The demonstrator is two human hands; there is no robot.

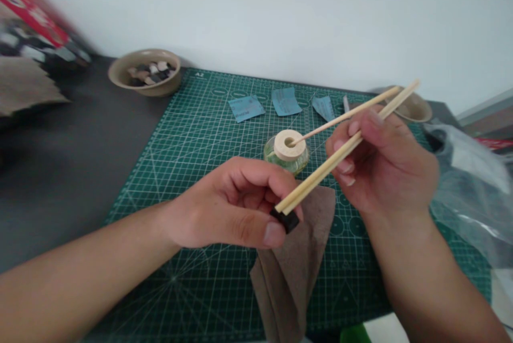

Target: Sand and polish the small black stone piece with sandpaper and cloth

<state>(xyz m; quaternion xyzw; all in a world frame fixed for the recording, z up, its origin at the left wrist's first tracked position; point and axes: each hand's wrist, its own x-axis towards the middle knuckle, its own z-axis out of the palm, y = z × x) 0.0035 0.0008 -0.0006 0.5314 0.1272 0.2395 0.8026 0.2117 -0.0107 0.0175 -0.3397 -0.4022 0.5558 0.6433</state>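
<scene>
My left hand [228,204] pinches a small black piece [285,220] between thumb and fingers. My right hand [380,161] grips a pair of pale wooden chopsticks [340,150], and their lower ends meet the black piece. A thin wooden stick [344,117] runs past my right fingers, its pinkish tip resting in the hole of a cream ring [289,145]. That ring sits on top of a small glass jar [286,160] with green contents. Whether my right hand holds the thin stick, I cannot tell.
A green cutting mat [208,134] covers the table. On it lie several blue paper scraps [246,108] and a brown folded cloth [290,273]. A tan bowl [144,71] holds dark and pale pieces. Another bowl [414,109] stands behind my right hand, beside a plastic bag [468,188].
</scene>
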